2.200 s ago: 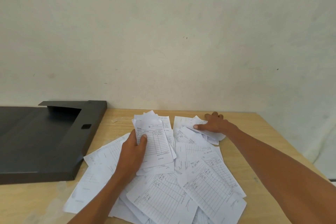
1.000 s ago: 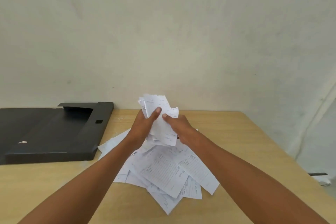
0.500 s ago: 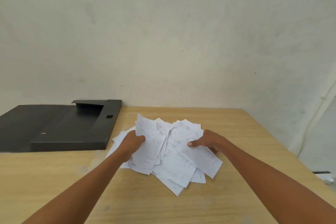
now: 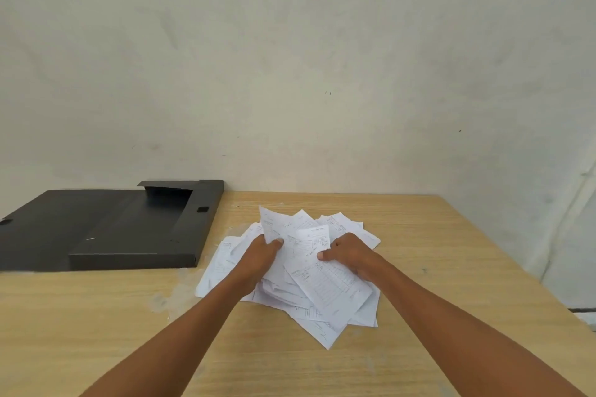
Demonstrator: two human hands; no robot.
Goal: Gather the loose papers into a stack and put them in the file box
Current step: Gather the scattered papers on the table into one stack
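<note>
Gripping the papers (image 4: 329,295) from both sides: pinching raised sheets with the left hand (image 4: 262,255), clamping top ones with the right hand (image 4: 351,254). Seemingly mid-gather, heap ragged on the table (image 4: 451,267) beside the file box (image 4: 129,235). Next: squaring edges, then lifting left into the box.

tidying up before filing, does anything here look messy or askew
The white printed paper sheets are no stack yet: they fan out at mixed angles on the light wooden table, corners jutting out. The left hand and right hand grip them. The flat black file box lies apart, to their left.
</note>
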